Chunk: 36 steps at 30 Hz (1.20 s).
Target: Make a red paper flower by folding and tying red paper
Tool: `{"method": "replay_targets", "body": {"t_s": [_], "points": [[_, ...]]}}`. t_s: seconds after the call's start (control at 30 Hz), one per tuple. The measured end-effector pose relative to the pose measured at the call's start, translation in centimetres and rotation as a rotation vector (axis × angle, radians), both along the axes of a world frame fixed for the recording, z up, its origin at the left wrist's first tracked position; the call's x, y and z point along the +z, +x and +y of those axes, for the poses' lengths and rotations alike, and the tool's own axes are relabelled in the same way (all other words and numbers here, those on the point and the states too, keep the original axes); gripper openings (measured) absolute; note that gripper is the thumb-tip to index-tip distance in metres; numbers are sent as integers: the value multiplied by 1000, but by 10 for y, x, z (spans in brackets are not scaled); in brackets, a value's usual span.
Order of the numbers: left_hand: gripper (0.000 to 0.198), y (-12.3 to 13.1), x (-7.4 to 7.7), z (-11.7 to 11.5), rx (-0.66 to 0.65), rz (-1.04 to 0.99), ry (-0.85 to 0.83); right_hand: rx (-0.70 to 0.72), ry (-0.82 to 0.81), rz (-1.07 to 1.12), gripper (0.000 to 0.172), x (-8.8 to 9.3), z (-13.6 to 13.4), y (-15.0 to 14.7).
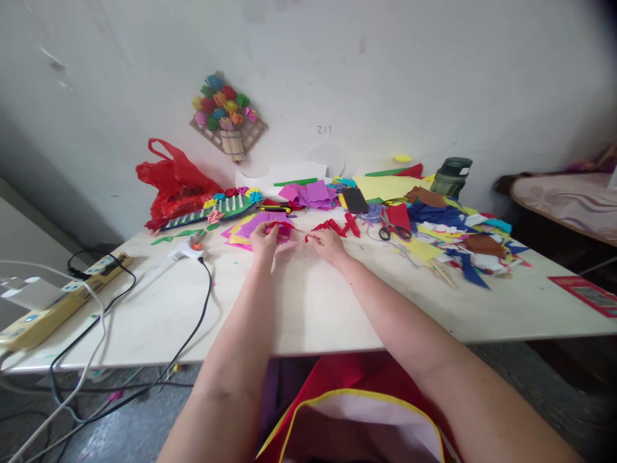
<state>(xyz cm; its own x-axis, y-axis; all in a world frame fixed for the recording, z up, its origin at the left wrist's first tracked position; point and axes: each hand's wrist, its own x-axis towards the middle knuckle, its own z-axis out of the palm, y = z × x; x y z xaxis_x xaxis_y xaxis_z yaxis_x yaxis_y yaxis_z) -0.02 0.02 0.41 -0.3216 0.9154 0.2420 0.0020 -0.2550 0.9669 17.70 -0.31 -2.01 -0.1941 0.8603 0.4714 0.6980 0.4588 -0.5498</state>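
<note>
My left hand [265,236] pinches a small red piece of paper or felt [288,225] between thumb and fingers, just over a stack of purple, yellow and pink sheets [241,230]. A short way to the right, my right hand [328,244] is closed in a pinch, its fingertips facing the left ones. A bit of red shows at those fingertips, too small to make out. Behind the right hand lie folded red strips [353,225]. Black-handled scissors [393,230] rest farther right, touching a red piece [399,217].
On the left are a glue gun [187,249] with its cord, a power strip [62,299] and a red plastic bag [176,180]. Coloured scraps [463,241] pile up at the right, near a dark bottle [452,177]. A phone-like black slab [355,200] lies at the back.
</note>
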Motion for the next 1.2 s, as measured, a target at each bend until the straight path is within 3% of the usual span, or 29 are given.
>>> {"method": "replay_targets", "body": {"t_s": [0.1,0.23,0.33,0.47,0.57,0.8,0.97,1.07,1.2], "points": [[26,3,0,-1,-64,-80,37,9,-145,342,29,3,-1,0],[32,2,2,-4,-188,-194,83,47,-388,767,45,8,-4,3],[30,3,5,-8,-286,-255,108,168,-582,926,57,12,-7,4],[26,5,6,-12,-408,-295,127,287,-738,990,58,13,-10,4],[21,7,6,-13,-499,-301,147,314,-711,1026,53,10,-7,3],[16,6,7,-16,-521,-265,76,225,-446,1119,44,3,5,8],[18,6,3,-15,-579,-292,88,298,-454,1153,36,10,-3,8],[25,8,3,-15,-609,-283,48,261,-471,1150,30,15,-9,8],[43,11,5,-14,-544,-304,-38,240,-483,1080,25,16,-12,10]]}}
